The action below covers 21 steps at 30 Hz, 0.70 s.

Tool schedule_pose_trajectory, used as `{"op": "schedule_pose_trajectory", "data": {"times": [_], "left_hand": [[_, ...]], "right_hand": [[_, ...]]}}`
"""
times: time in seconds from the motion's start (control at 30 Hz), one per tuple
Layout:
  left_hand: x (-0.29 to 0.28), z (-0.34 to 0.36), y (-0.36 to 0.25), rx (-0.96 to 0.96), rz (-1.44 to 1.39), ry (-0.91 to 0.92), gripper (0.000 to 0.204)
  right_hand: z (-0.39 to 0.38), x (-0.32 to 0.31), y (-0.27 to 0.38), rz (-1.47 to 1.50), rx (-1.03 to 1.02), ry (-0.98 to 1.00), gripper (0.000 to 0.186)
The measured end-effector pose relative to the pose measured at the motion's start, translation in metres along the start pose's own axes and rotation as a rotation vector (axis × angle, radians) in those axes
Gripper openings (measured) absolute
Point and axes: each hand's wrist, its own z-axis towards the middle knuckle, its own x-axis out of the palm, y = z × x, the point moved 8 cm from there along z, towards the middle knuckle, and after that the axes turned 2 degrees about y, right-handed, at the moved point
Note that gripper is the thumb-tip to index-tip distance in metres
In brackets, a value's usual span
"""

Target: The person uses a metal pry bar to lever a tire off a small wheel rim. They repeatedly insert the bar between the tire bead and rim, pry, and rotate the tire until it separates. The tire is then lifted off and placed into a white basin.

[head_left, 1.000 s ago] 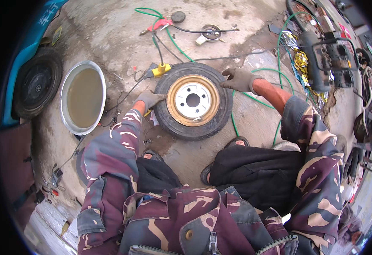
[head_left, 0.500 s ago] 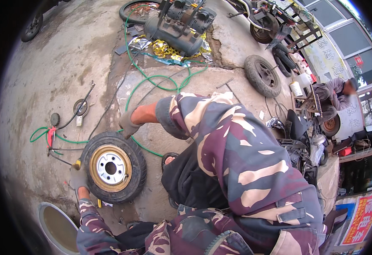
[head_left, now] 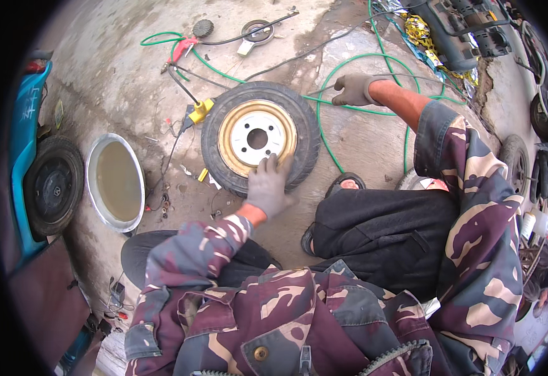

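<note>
A small wheel (head_left: 229,164) lies flat on the ground in front of me, its black tyre around a gold rim with a white centre. My left hand (head_left: 269,188), in a grey glove, rests on the wheel's near edge with fingers stretched onto the rim. To the right of the tyre, my gloved right hand (head_left: 353,90) is held apart from it, over the green hose (head_left: 321,131). Its fingers are spread and nothing shows in them. A yellow tool (head_left: 201,111) with a dark cord or hose touches the tyre's left side.
Farther off lie a red air gun (head_left: 181,51) and a round metal-rimmed part (head_left: 258,32). At left are a basin of murky water (head_left: 141,182) and a blue vehicle (head_left: 18,163) with a black wheel (head_left: 53,185). An air compressor (head_left: 452,37) stands far right.
The view has swung left. My left hand has moved from beside the yellow tool to the wheel's near edge. My right hand has come away from the tyre toward the right.
</note>
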Motion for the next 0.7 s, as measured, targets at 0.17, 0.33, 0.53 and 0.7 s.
{"op": "schedule_pose_trajectory", "data": {"times": [0.17,0.33,0.53,0.7], "left_hand": [[0.028,-0.002,0.002,0.165,0.174,-0.150,0.114],[-0.007,0.002,-0.019,0.216,0.078,-0.120,0.106],[-0.190,0.019,0.026,0.214,-0.631,-0.397,0.100],[-0.242,0.011,0.125,0.197,-1.736,-0.307,0.064]], "right_hand": [[0.015,-0.011,0.024,-0.011,-0.062,-0.009,0.079],[0.018,-0.025,0.028,-0.036,-0.111,-0.044,0.077],[0.011,-0.053,-0.013,0.022,0.015,-0.134,0.075],[0.005,-0.052,-0.015,0.003,0.042,-0.106,0.074]]}}
